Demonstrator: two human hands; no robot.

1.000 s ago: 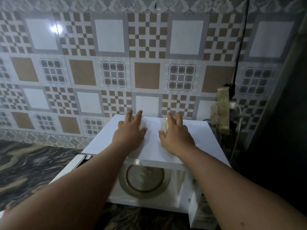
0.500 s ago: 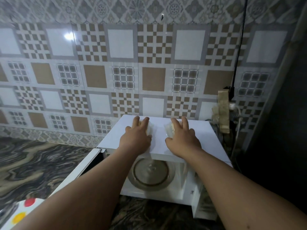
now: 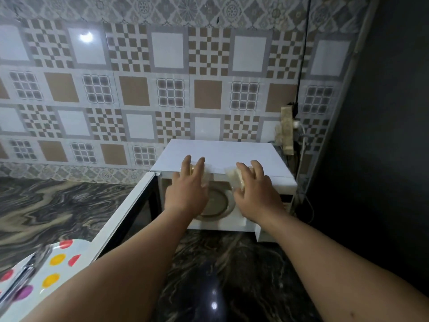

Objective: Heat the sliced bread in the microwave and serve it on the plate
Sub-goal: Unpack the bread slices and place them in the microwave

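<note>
Both hands, left hand (image 3: pixel 185 194) and right hand (image 3: pixel 255 194), each grip a bread slice (image 3: pixel 233 180) at the open white microwave (image 3: pixel 220 156), no readable branding anywhere.

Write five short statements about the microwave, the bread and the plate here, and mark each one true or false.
1. The microwave door is shut. False: it stands swung open to the left.
2. Each hand holds a slice of bread. True: the left hand and the right hand each grip a slice in front of the microwave.
3. Bread already lies on the turntable. False: the part of the glass turntable that shows is bare.
4. A plate with coloured dots sits at lower left on the counter. True.
5. The wall behind the microwave is plain white. False: it has patterned brown and grey tiles.
</note>
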